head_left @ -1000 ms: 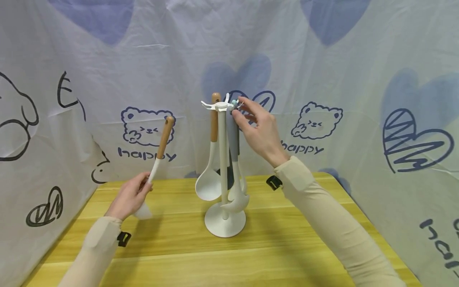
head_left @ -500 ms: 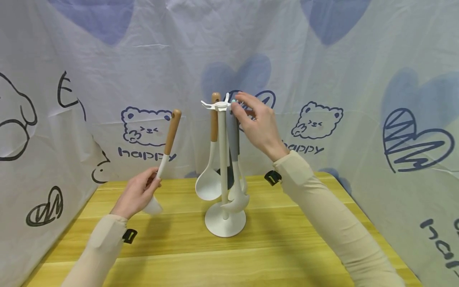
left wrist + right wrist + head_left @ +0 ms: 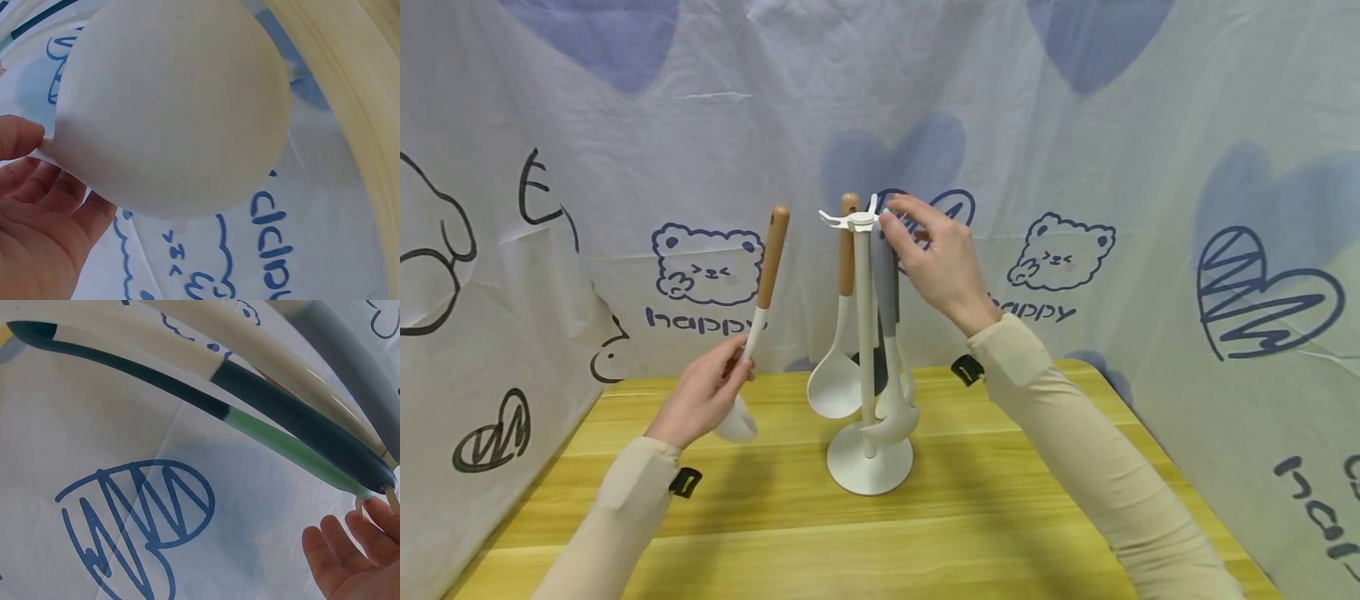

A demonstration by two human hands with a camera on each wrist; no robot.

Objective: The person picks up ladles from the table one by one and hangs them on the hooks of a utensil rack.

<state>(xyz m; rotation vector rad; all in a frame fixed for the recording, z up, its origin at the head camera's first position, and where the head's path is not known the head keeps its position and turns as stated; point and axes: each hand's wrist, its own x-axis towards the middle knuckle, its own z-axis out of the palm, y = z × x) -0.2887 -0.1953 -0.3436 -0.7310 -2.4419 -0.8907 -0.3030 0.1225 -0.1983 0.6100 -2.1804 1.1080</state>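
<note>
My left hand (image 3: 703, 392) pinches the white neck of a ladle (image 3: 771, 258) with a wooden handle, tilted with its handle end up, left of a white utensil stand (image 3: 863, 325). The ladle's rounded white bowl (image 3: 175, 112) fills much of the left wrist view. At the top of the stand, my right hand (image 3: 943, 262) pinches a hook with thumb and forefinger, its other fingers loosely bent. A utensil with a green handle (image 3: 294, 450) and dark head hangs there, its handle end right at my fingertips (image 3: 372, 509). My thumb covers part of the hook.
Also on the stand hang a wooden-handled ladle (image 3: 835, 387), a grey-handled ladle (image 3: 895, 417) and a utensil with a dark teal handle (image 3: 300, 419). The stand's round base (image 3: 870, 479) rests on the wooden table (image 3: 760, 533). A printed cloth (image 3: 715, 125) surrounds the table.
My left hand has brought the ladle rightward and slightly up, closer to the stand. My right hand has stayed at the hook, shifting only a little.
</note>
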